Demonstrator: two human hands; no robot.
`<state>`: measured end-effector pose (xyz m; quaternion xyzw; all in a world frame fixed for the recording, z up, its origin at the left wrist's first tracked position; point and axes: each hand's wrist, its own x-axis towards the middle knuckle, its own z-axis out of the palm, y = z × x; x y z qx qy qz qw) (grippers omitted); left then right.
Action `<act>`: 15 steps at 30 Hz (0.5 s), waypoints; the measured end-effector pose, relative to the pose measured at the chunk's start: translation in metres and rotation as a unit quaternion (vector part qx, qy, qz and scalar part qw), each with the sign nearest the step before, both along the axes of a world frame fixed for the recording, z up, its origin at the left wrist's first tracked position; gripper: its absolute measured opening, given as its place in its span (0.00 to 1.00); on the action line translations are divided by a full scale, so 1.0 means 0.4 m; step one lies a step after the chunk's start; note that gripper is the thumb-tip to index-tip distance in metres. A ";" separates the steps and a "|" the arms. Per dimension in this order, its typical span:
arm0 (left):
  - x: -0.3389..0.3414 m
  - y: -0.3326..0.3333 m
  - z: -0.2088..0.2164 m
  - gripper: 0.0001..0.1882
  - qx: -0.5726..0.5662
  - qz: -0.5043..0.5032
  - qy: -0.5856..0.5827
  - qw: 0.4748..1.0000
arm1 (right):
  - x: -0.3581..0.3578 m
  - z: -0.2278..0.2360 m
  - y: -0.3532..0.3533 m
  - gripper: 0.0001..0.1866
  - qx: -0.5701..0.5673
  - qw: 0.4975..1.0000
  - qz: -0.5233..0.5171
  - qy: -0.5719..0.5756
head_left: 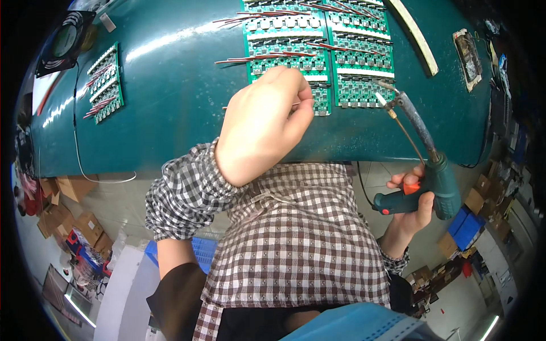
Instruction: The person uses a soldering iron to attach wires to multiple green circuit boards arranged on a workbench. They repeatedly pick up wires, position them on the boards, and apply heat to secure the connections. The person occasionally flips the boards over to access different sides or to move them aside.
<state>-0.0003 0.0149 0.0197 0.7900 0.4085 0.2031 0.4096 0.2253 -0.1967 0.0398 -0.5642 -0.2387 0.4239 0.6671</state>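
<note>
My left hand [264,122] hovers over the near end of the left green circuit board panel [284,45], its fingers curled in a pinch. What is between the fingertips is hidden; a short bit of red wire shows beside them. My right hand [412,199] grips a green soldering gun [443,184] with an orange trigger, in front of the table edge. Its metal barrel slants up and left, and the tip lies near the lower right corner of the right board panel [364,62]. Red, white and black wires [267,58] lie across the panels in rows.
On the green table [182,125] a smaller board panel [105,85] with wires lies at left, near a black fan [65,42]. At right lie a long pale strip [414,37] and a scorched, worn block [469,59]. Cardboard boxes [85,230] stand on the floor.
</note>
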 end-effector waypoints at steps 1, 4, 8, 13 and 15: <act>0.003 -0.004 -0.006 0.04 0.001 0.004 -0.005 1.000 | -0.002 0.006 -0.005 0.31 -0.010 1.000 -0.002 -0.009; 0.013 -0.009 -0.018 0.04 0.020 0.016 0.004 1.000 | -0.016 0.023 -0.006 0.28 -0.063 0.995 0.005 -0.073; 0.026 -0.015 -0.019 0.05 0.054 0.025 0.002 0.998 | -0.039 0.020 -0.009 0.32 -0.099 0.986 0.036 -0.133; 0.030 -0.019 -0.008 0.06 0.116 0.026 -0.006 0.993 | -0.051 0.021 -0.012 0.31 -0.102 0.984 0.057 -0.134; 0.033 -0.017 -0.002 0.05 0.116 0.019 -0.019 0.993 | -0.055 0.026 -0.010 0.29 -0.107 0.986 0.052 -0.116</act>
